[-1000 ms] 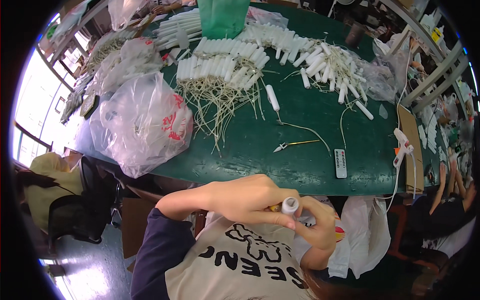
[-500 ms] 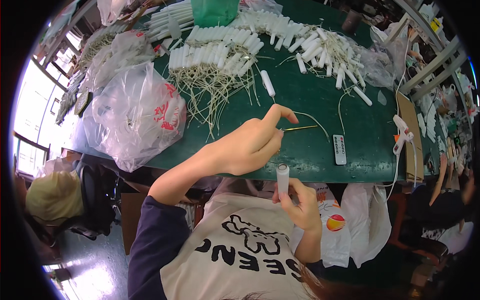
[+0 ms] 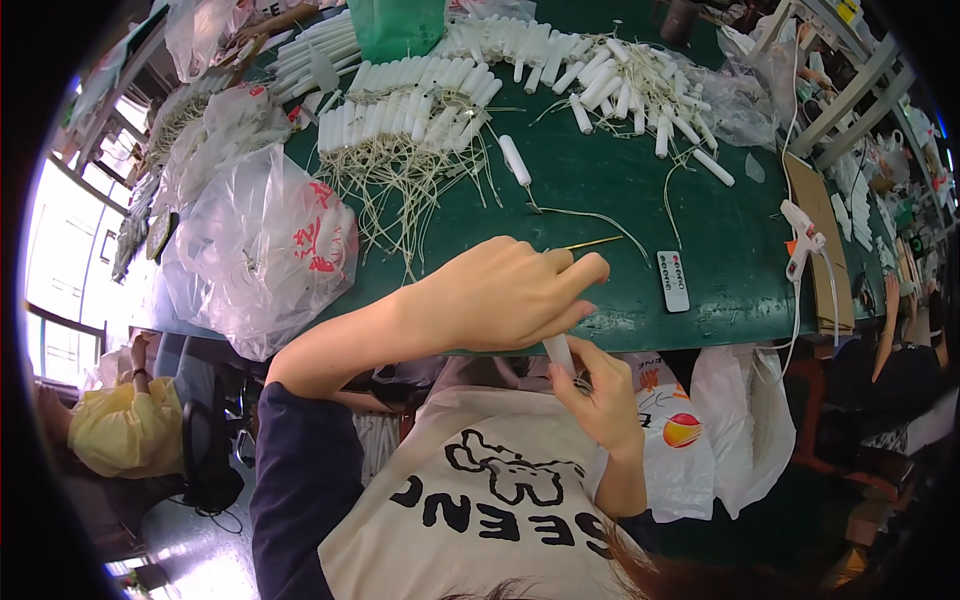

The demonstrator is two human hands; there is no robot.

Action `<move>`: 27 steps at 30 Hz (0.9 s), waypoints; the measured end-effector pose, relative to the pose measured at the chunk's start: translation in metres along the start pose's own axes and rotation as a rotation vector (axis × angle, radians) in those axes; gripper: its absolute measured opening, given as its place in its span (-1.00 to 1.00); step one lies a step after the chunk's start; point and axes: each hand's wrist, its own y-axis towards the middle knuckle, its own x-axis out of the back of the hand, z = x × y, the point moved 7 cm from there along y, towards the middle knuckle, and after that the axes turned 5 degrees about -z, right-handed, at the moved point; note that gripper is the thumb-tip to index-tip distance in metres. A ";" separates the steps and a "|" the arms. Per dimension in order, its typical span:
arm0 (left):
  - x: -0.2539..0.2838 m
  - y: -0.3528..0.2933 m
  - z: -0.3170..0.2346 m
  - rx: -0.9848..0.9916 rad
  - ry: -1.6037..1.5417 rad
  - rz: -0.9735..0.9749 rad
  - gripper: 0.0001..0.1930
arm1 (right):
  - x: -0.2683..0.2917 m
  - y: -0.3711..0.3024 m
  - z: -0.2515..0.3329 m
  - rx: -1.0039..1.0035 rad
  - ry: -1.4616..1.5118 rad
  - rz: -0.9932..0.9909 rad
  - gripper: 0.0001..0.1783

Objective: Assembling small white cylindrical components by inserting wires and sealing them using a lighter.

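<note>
My right hand is closed around a white cylindrical tube, held upright in front of my shirt at the table's near edge. My left hand reaches across from the left, its fingers curled above the tube. It hides the tube's upper end, and whatever its fingers may pinch cannot be made out. Just beyond my left hand, a thin brass-coloured rod lies on the green table. Farther off lies a single white tube with a pale cord trailing from it.
Rows of white tubes with cords and a looser heap of tubes cover the table's far side. A clear plastic bag sits left. On the right are a remote control, a white corded tool and cardboard.
My left hand has come down and nearer to the tube in my right hand, covering its open top end. The view has shifted slightly, and a person in yellow shows more at the left.
</note>
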 end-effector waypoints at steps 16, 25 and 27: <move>0.010 0.013 0.027 0.194 -0.413 -0.091 -0.78 | 0.012 -0.002 -0.007 0.033 0.006 -0.171 -0.73; -0.007 0.017 0.015 0.055 -0.389 0.112 -0.69 | 0.015 -0.002 -0.007 0.058 -0.019 -0.184 -0.72; -0.001 0.022 0.013 0.057 -0.389 0.110 -0.67 | 0.018 -0.002 -0.010 0.040 -0.056 -0.192 -0.72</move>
